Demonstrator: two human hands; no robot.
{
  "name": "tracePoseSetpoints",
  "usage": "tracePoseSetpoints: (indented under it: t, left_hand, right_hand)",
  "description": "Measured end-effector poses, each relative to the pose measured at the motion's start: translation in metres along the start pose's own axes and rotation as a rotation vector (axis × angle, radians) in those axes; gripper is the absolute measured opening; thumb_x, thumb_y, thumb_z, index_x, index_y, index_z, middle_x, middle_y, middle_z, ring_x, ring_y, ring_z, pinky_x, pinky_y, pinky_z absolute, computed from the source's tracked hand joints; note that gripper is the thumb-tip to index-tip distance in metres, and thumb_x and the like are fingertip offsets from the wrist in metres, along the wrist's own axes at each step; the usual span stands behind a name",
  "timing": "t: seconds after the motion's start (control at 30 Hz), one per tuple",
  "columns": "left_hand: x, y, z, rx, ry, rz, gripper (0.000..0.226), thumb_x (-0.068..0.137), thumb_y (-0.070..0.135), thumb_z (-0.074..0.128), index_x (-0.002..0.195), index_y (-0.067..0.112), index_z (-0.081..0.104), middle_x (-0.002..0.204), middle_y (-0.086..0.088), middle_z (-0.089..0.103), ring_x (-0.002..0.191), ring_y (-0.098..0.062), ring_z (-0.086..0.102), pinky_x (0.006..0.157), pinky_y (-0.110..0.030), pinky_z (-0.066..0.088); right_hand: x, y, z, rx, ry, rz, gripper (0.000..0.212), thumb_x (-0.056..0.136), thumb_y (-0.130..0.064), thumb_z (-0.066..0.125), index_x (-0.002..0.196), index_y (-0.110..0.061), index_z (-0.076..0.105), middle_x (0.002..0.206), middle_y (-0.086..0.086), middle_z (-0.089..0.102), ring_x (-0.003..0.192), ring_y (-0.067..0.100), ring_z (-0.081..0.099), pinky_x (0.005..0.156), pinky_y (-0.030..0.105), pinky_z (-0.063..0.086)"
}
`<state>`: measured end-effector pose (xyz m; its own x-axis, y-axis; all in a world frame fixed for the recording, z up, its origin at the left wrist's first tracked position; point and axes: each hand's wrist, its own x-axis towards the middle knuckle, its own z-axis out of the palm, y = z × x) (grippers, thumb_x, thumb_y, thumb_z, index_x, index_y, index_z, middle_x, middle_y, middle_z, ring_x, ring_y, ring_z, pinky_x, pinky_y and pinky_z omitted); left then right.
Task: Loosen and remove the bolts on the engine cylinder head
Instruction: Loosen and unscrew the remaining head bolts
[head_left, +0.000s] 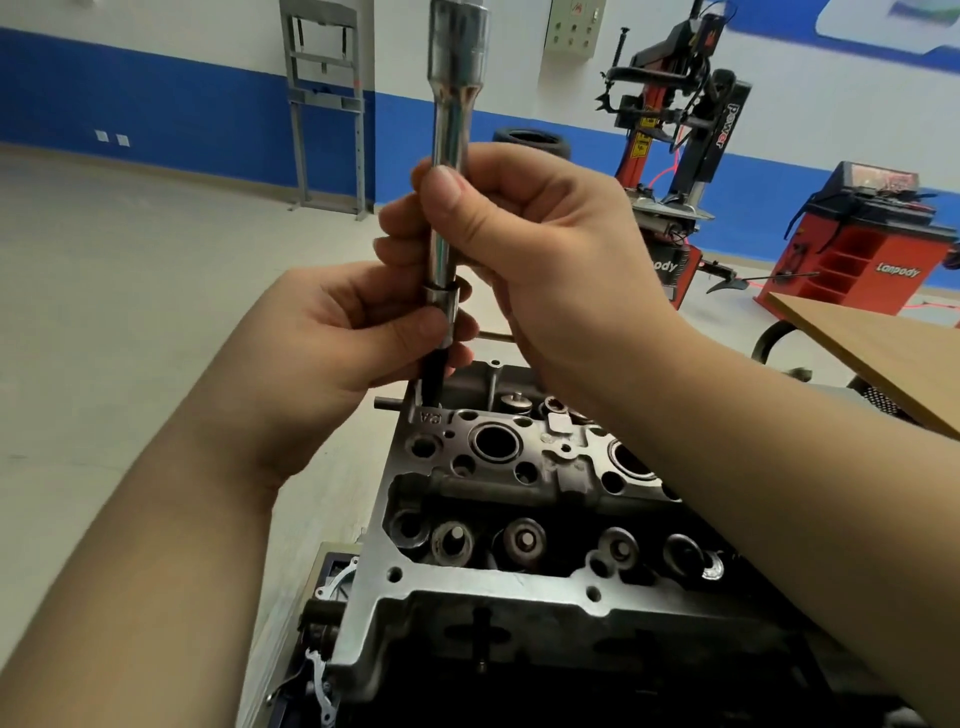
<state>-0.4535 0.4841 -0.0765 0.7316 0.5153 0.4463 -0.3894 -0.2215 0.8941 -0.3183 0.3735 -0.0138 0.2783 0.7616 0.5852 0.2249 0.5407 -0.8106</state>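
Extension bar (451, 156) is being gripped by right hand (524, 244); socket (441, 306) is being pinched by left hand (353, 332) fingers, just above cylinder head (467, 519) corner. Bolt hidden below fingers. Tool should be kept vertical, fully seated before turning.

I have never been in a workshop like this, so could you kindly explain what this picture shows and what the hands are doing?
There is one picture, taken by a camera worn on a person's head, looking forward and down at their two bare hands. Below them sits an engine cylinder head, a grey metal casting with round openings and valve springs. The right hand grips a long chrome socket extension held nearly upright. The left hand pinches the socket at its lower end, from which a dark bolt hangs just above the head's far left corner. Behind, on the workshop floor, stand a tyre changer and a red wheel balancer; a wooden tabletop shows at right.
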Motion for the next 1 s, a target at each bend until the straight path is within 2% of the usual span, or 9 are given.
tracePoseSetpoints:
  t: [0.1,0.17,0.27,0.37,0.47,0.6,0.7,0.83,1.0]
  left_hand:
    - [0.002,0.003,0.008,0.049,0.180,0.027,0.036,0.057,0.032,0.097,0.088,0.022,0.083,0.090,-0.008,0.082,0.082,-0.028,0.081,0.076,-0.039,0.066]
    - [0.003,0.003,0.013,0.141,0.273,0.064,0.042,0.049,0.034,0.104,0.077,0.024,0.074,0.079,-0.001,0.079,0.073,-0.021,0.077,0.068,-0.039,0.066]
    - [0.005,0.004,0.018,0.315,0.339,0.078,0.043,0.057,0.039,0.101,0.085,0.026,0.071,0.078,0.004,0.076,0.073,-0.019,0.074,0.072,-0.050,0.066]
    - [0.006,0.004,0.015,0.303,0.215,0.041,0.035,0.072,0.037,0.093,0.103,0.031,0.078,0.093,0.003,0.080,0.086,-0.022,0.078,0.084,-0.051,0.066]
    - [0.004,0.007,0.006,0.050,0.024,-0.040,0.033,0.093,0.029,0.073,0.124,0.018,0.077,0.115,-0.008,0.080,0.105,-0.031,0.078,0.094,-0.046,0.063]
    - [0.001,0.008,0.002,0.057,0.060,-0.019,0.028,0.086,0.028,0.077,0.113,0.020,0.081,0.107,-0.012,0.081,0.097,-0.035,0.080,0.088,-0.043,0.065]
    - [0.002,0.008,0.009,0.090,0.166,0.021,0.036,0.066,0.034,0.091,0.098,0.023,0.083,0.095,-0.008,0.082,0.085,-0.032,0.081,0.078,-0.041,0.066]
    - [0.004,0.006,0.019,0.179,0.207,0.074,0.025,0.068,0.029,0.093,0.086,0.032,0.076,0.086,-0.001,0.078,0.083,-0.029,0.080,0.078,-0.042,0.064]
    - [0.003,0.005,0.007,0.076,0.018,0.001,0.029,0.090,0.032,0.077,0.117,0.022,0.077,0.108,-0.005,0.079,0.100,-0.030,0.079,0.094,-0.046,0.063]
  right_hand:
    - [0.002,0.000,0.000,0.026,-0.012,0.053,0.022,0.103,-0.011,0.061,0.117,0.001,0.071,0.109,0.021,0.077,0.102,0.034,0.075,0.098,0.047,0.059]
    - [0.001,0.000,0.004,-0.095,0.036,0.032,0.022,0.100,-0.019,0.066,0.117,-0.007,0.072,0.102,0.006,0.077,0.096,0.019,0.074,0.092,0.037,0.059]
    - [0.001,-0.001,0.009,-0.267,0.152,-0.044,0.015,0.089,-0.021,0.083,0.096,-0.016,0.070,0.082,-0.006,0.070,0.080,0.015,0.071,0.080,0.036,0.062]
    - [0.002,-0.003,0.006,-0.274,0.190,-0.069,0.012,0.090,-0.013,0.082,0.091,-0.007,0.071,0.078,0.005,0.069,0.075,0.022,0.069,0.078,0.049,0.063]
    - [0.001,-0.005,0.002,-0.229,0.132,-0.059,0.010,0.100,-0.010,0.070,0.100,-0.001,0.073,0.084,0.012,0.074,0.080,0.021,0.072,0.080,0.040,0.063]
    - [0.001,-0.004,0.002,-0.191,0.068,-0.014,0.017,0.106,-0.015,0.061,0.112,-0.007,0.074,0.095,0.009,0.079,0.096,0.020,0.074,0.093,0.041,0.059]
    - [0.000,-0.005,0.007,-0.174,0.130,-0.087,0.015,0.099,-0.012,0.071,0.111,-0.004,0.072,0.087,-0.002,0.075,0.085,0.010,0.072,0.081,0.028,0.056]
    - [0.001,-0.006,0.008,-0.247,0.230,-0.136,0.019,0.088,-0.013,0.085,0.097,-0.003,0.072,0.077,-0.005,0.070,0.071,0.009,0.067,0.070,0.026,0.052]
    - [0.002,-0.011,0.007,-0.173,0.146,-0.160,0.007,0.094,0.000,0.074,0.100,0.003,0.072,0.080,0.005,0.071,0.074,0.017,0.070,0.070,0.029,0.058]
